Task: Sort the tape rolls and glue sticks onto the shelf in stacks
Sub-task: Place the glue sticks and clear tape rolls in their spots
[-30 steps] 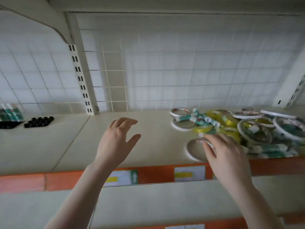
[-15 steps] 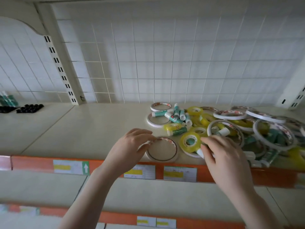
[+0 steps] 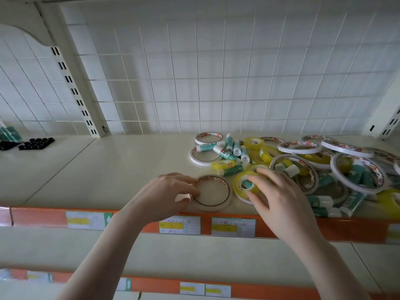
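Observation:
A jumbled pile of white tape rings (image 3: 299,147), yellow tape rolls (image 3: 253,143) and teal-and-white glue sticks (image 3: 225,153) covers the right half of the cream shelf (image 3: 121,169). A thin beige tape ring (image 3: 227,199) lies flat near the front edge; my left hand (image 3: 164,194) pinches its left rim with fingers and thumb. My right hand (image 3: 279,198) grips a yellow tape roll (image 3: 239,180) at the pile's near-left edge, with a glue stick (image 3: 246,184) lying inside its hole.
An orange price strip (image 3: 39,217) with labels runs along the shelf front. Small black items (image 3: 35,143) and teal bottles (image 3: 8,134) sit on the neighbouring shelf section at far left. A slotted upright (image 3: 73,89) and wire-grid back panel (image 3: 216,72) stand behind. A lower shelf (image 3: 194,256) lies below.
My left hand moved right and took hold of the beige ring's rim. My right hand shifted from the ring's area onto the yellow roll. The view has moved closer to the pile.

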A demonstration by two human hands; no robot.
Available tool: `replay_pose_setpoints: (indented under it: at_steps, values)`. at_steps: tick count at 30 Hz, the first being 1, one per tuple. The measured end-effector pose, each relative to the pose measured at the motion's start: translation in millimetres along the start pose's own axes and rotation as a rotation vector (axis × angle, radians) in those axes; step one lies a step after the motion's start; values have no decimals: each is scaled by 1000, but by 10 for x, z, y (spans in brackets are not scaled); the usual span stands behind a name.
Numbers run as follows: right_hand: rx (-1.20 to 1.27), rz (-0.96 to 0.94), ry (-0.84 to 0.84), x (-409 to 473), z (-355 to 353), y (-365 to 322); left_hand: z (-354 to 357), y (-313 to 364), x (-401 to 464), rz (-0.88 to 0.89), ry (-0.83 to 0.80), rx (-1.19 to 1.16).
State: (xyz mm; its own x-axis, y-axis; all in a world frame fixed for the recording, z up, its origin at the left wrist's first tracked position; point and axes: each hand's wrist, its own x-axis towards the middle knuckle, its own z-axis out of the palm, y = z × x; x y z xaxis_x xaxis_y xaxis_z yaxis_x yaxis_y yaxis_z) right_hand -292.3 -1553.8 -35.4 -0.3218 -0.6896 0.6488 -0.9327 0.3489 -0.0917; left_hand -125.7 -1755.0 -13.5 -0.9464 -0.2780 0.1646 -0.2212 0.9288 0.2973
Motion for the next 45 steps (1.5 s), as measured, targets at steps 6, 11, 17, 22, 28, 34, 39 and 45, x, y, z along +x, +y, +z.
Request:
replay_pose_setpoints:
  at_steps: [6, 11, 17, 22, 28, 34, 39, 45]
  values:
    - [-8, -76, -110, 60, 20, 10, -36, -90, -36, 65, 30, -11]
    - [-46, -42, -146, 81, 39, -26, -35, -155, -51, 104, 101, -29]
    - [-39, -15, -159, 99, 65, -17, 37, -130, -80, 87, 171, -28]
    - [-12, -24, -124, 133, 38, -44, 93, -110, -61, 83, 164, -18]
    - [-71, -17, -138, 181, 66, -47, 120, -78, -73, 72, 217, 9]
    - [16, 7, -122, 192, 90, -72, 149, -83, -137, 26, 315, 19]
    - [163, 51, -84, 223, 190, -254, 61, -146, -276, -37, 437, 80]
    - [240, 49, -87, 433, 386, -699, -212, -436, -664, -102, 508, 159]
